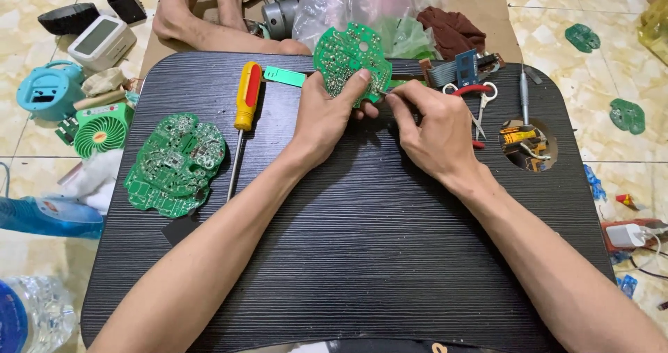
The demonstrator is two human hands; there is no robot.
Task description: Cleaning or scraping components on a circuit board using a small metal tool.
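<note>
Our left hand (327, 116) grips a round green circuit board (350, 57) at the far middle of the black table (362, 242), thumb pressed on its face and fingers wrapped behind, holding it tilted up off the surface. Our right hand (433, 132) sits just beside it, fingertips pinched together at the board's lower right edge; what they pinch is too small to tell.

Close to the left hand lie a green flat tag (284, 76) and a yellow-handled screwdriver (243, 109), its shaft pointing toward us. Further left a second green circuit board (175, 164) rests flat near the table's edge. To the right of the right hand are red-handled scissors (479, 97), a thin metal tool (524, 95), a small blue board with a grey ribbon cable (456, 69), and a round hole in the table (527, 146) with small parts in it.

Beyond the far edge another person's bare feet (202, 19) rest on cardboard beside a clear plastic bag (355, 5). A green fan grille (101, 132) and a blue plastic case (49, 89) sit on the floor to the left.

The near half of the table is open, crossed only by our forearms.

The held board is roughly circular with notched edges, its face covered in silver solder points, with a round hole near the upper right.
</note>
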